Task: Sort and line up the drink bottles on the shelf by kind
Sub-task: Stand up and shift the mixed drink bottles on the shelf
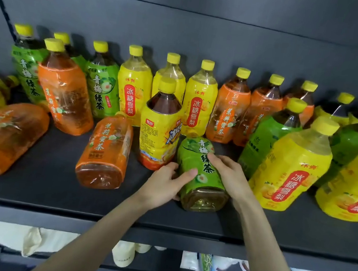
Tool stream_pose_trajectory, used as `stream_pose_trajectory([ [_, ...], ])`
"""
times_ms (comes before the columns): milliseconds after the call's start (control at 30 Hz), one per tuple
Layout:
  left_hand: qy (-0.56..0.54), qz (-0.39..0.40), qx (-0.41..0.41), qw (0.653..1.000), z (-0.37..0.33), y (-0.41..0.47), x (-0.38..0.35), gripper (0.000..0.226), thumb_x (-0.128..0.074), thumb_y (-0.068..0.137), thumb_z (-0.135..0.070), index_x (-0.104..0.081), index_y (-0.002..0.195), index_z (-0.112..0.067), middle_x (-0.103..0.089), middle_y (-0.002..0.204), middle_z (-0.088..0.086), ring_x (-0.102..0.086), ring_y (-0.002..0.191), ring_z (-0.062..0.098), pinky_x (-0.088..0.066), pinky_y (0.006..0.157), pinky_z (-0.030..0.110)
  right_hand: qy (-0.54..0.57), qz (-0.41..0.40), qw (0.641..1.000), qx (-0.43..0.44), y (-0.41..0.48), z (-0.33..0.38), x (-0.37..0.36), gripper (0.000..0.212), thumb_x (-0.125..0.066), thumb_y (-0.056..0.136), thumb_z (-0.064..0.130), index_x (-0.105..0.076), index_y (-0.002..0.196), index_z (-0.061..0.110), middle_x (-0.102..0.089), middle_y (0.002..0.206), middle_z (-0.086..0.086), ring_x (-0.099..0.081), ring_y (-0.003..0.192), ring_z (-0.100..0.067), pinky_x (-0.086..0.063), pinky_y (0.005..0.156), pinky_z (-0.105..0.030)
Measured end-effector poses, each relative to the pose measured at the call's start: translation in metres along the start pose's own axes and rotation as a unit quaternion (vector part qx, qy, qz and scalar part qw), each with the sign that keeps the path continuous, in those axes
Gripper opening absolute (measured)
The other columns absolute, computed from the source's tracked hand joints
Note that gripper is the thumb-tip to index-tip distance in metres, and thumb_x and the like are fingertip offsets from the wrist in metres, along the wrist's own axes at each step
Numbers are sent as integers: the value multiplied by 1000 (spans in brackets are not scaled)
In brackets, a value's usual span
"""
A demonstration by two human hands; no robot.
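A green-labelled tea bottle (200,172) lies on its side on the dark shelf (54,175), its base toward me. My left hand (165,183) grips its left side with the thumb over the label. My right hand (229,176) holds its right side, fingers curled over the top. Just behind it stands a yellow iced-tea bottle (160,128). To the left an orange-labelled bottle (105,153) lies flat. Along the back wall stand green (102,86), yellow pear-drink (132,90) and orange (229,110) bottles.
Another orange bottle (2,137) lies flat at the far left. On the right, a large yellow pear-drink bottle (292,168) and green bottles (269,133) stand close to my right hand. A lower shelf (157,260) holds white packages.
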State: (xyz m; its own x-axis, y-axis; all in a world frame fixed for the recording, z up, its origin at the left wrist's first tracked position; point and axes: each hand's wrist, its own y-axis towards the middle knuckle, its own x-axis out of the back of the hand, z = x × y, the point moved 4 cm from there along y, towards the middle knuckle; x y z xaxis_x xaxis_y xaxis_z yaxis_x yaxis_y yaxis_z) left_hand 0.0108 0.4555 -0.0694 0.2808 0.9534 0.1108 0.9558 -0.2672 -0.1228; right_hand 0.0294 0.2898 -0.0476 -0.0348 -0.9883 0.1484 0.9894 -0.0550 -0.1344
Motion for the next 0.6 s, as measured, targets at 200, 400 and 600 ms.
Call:
stream_pose_trajectory([
  [200, -3, 8, -80, 997, -7, -5, 2, 56, -64, 70, -53, -55, 118, -25, -66, 108, -7, -69, 92, 7, -54, 72, 21, 36, -4, 996, 80, -10, 6, 2, 15, -61, 91, 25, -59, 106, 25, -69, 102, 4, -70, 83, -4, -54, 66, -16],
  [400, 18, 18, -134, 991, -22, -3, 6, 69, -67, 82, -28, -32, 142, -25, -52, 128, -9, -64, 99, 7, -51, 76, 15, 55, -7, 984, 171, -19, 23, 10, 42, -64, 88, 9, -47, 126, 17, -63, 117, 1, -64, 104, -7, -55, 77, -20],
  [600, 50, 2, -173, 984, -20, 3, 12, 75, -64, 87, -6, -22, 135, -46, -39, 146, -4, -45, 127, 14, -44, 90, 10, 30, 26, 976, 216, -22, 21, 13, 62, -71, 80, 10, -42, 131, 29, -59, 129, 9, -56, 119, -4, -49, 98, -28],
])
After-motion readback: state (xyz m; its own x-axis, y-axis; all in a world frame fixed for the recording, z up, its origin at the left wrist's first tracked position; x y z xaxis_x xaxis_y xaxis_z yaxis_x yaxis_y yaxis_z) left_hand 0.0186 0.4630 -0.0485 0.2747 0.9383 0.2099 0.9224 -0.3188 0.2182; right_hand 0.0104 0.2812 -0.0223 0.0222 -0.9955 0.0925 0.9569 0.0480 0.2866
